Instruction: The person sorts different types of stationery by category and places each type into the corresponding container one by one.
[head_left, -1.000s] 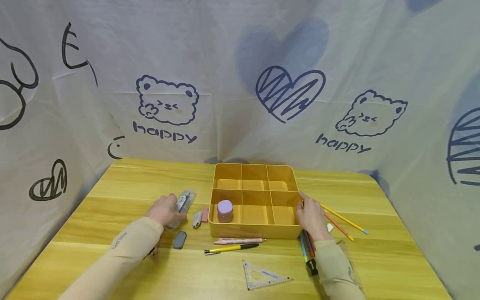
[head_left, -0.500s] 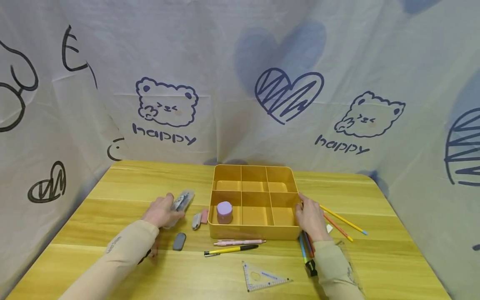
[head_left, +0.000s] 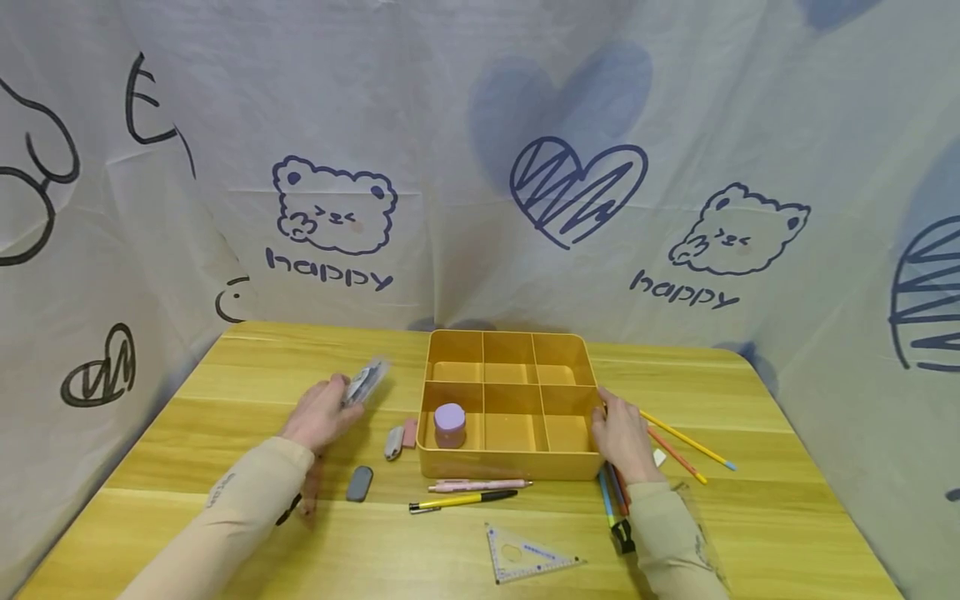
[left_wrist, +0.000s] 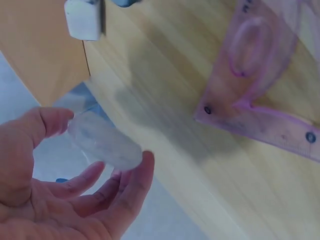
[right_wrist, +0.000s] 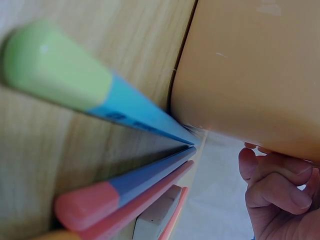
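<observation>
My left hand [head_left: 318, 412] holds a translucent plastic case [head_left: 365, 382] with something dark inside, left of the yellow six-compartment storage box [head_left: 510, 465]. In the left wrist view, the thumb and fingertips pinch the rounded end of this case [left_wrist: 105, 140], which is raised over the table. My right hand [head_left: 624, 437] grips the right wall of the storage box, and its curled fingers [right_wrist: 275, 192] show beside the box in the right wrist view. A small purple-lidded container [head_left: 450, 425] stands in the box's front left compartment.
Between left hand and box lie a white correction tape [head_left: 393, 442], a pink eraser [head_left: 409, 432] and a grey eraser [head_left: 359, 483]. A pink pen [head_left: 480, 484], yellow pen [head_left: 462, 499] and set square [head_left: 525, 557] lie in front. Several pencils [head_left: 678, 454] lie right. A purple ruler [left_wrist: 220, 115] is near the left wrist.
The left hand has lifted the translucent case off the table and moved slightly away from the person. The right hand and the storage box have stayed in place.
</observation>
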